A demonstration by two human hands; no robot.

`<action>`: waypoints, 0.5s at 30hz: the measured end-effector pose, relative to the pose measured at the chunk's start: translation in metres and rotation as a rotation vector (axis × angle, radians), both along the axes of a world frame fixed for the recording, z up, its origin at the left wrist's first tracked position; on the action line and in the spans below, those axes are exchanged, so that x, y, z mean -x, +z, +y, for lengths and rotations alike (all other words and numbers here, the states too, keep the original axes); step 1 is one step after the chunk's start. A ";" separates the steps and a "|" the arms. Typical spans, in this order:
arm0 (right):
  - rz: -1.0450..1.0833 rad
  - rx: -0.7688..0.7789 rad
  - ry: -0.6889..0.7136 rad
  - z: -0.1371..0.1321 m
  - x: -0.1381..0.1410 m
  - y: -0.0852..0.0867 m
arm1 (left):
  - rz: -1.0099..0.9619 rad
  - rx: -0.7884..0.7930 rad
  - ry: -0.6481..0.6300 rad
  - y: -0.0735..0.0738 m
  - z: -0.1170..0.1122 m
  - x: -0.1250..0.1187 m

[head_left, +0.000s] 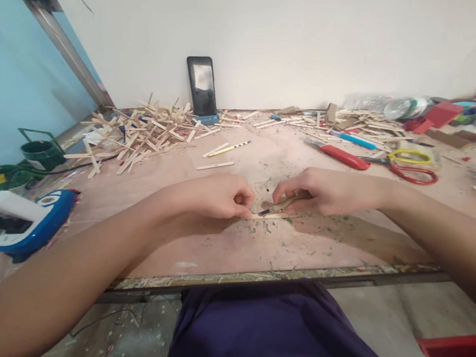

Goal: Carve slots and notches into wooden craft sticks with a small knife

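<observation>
My left hand (225,195) is closed in a pinch at the end of a thin wooden stick (276,216), which lies flat on the wooden table. Gripped in my right hand (318,190) is a small craft knife (288,202) with a dull, light-brown handle. Its short dark blade points left and rests at or just above the stick, close to my left fingertips. Whether the blade touches the wood, I cannot tell. My right fingers cover the rear of the handle. Fine green shavings (268,230) are scattered around both hands.
A heap of wooden sticks (159,127) fills the back left, beside an upright phone (202,85). A yellow pencil (230,148) lies behind my hands. To the right are a red-handled cutter (344,156), scissors (410,167) and a plastic bottle (404,107). A blue-and-white power strip (35,227) stands left.
</observation>
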State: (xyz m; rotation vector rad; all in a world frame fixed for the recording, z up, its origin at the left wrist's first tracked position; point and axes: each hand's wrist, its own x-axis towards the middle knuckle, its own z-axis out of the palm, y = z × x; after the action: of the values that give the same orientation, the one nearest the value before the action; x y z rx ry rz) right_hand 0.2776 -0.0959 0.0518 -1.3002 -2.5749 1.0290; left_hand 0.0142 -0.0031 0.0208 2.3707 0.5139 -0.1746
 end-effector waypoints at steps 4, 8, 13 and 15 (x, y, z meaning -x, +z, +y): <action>0.020 0.000 0.001 0.000 0.001 0.000 | 0.010 0.008 0.009 0.000 -0.001 -0.001; 0.027 -0.011 0.024 0.002 -0.001 0.002 | 0.023 0.007 0.017 0.001 -0.001 -0.001; 0.010 -0.039 0.010 0.003 -0.004 0.002 | 0.034 -0.001 0.029 0.002 0.000 -0.001; 0.004 -0.062 0.003 0.003 -0.005 0.002 | 0.038 -0.006 0.035 0.003 -0.001 -0.001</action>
State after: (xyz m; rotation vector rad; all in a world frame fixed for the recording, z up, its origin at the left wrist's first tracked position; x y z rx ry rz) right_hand 0.2824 -0.0930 0.0538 -1.2789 -2.5845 0.9438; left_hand 0.0156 -0.0038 0.0239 2.3670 0.5740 -0.2033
